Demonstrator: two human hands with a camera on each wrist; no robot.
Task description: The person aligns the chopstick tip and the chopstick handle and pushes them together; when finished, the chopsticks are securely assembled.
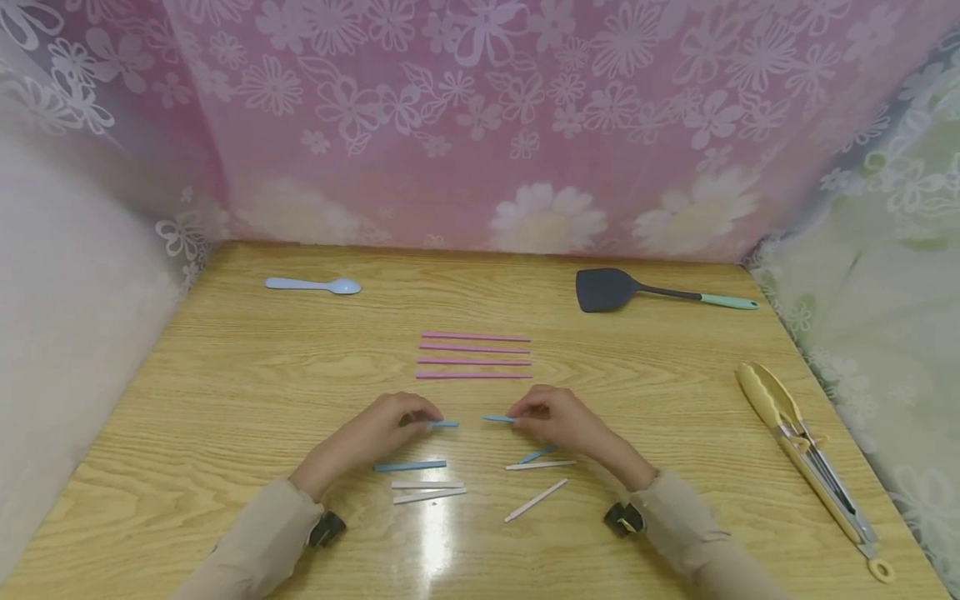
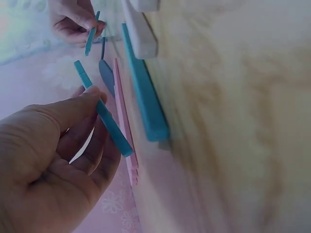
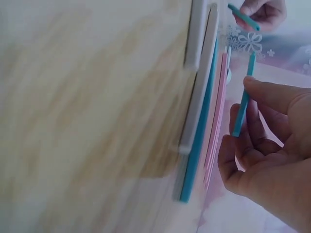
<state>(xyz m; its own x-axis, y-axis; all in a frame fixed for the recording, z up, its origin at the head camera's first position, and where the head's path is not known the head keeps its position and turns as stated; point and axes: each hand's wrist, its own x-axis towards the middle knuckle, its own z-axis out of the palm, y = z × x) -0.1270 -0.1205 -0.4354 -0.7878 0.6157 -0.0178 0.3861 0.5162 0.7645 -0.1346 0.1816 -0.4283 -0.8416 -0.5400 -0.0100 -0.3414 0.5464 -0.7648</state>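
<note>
The blue sticks (image 2: pixel 114 128) look smooth plastic, the wood-grain table (image 1: pixel 225 367) glossy.

Head view overlooks table (image 1: pixel 225 375); wrist views nearer

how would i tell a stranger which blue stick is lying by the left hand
On the wooden table, find the person's left hand. In the head view, a blue stick lies flat just below it, above two white sticks. Its colour sets it apart from that pair; no hand holds it.
</note>
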